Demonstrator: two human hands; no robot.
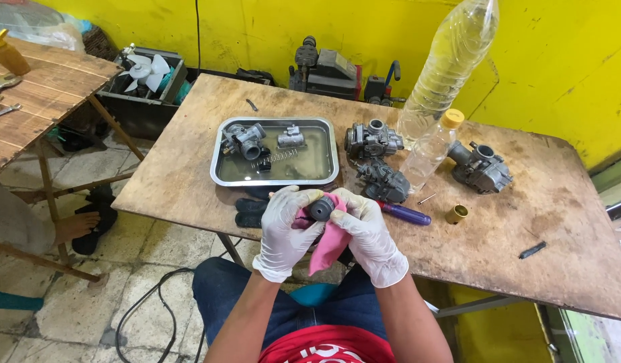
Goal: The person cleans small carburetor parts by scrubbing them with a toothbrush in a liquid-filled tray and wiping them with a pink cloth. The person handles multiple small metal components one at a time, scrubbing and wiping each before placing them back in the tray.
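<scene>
White gloves cover both of my hands, which meet at the near edge of the wooden table (pixel 539 222), over my lap. My left hand (pixel 283 232) and my right hand (pixel 371 235) are closed together around a small dark cylindrical part (pixel 321 208). The part sits between the thumbs and forefingers of both hands, its round end face toward the camera. A pink cloth (pixel 329 245) is wrapped around the part's underside and hangs down between the palms. Both hands grip cloth and part at once; I cannot tell how the load is shared.

Items on the table, as seen from the head view:

1. A metal tray (pixel 219 176) lies just beyond the hands. It holds shallow liquid, a carburetor body (pixel 244 139), a smaller metal block (pixel 291 137) and a coil spring (pixel 275 158).
2. Two further carburetors (pixel 372 140) and (pixel 385 181) stand to the right of the tray, touching or nearly touching each other.
3. A purple-handled screwdriver (pixel 406 214) lies just beside my right hand.
4. A small brass cap (pixel 457 214) rests near the screwdriver's far end.
5. A small clear bottle with a yellow lid (pixel 431 149) stands next to a large clear bottle (pixel 448 67).
6. A fourth carburetor (pixel 481 168) sits to the right of the bottles.
7. Dark rubber pieces (pixel 250 212) lie just left of my left hand.
</scene>
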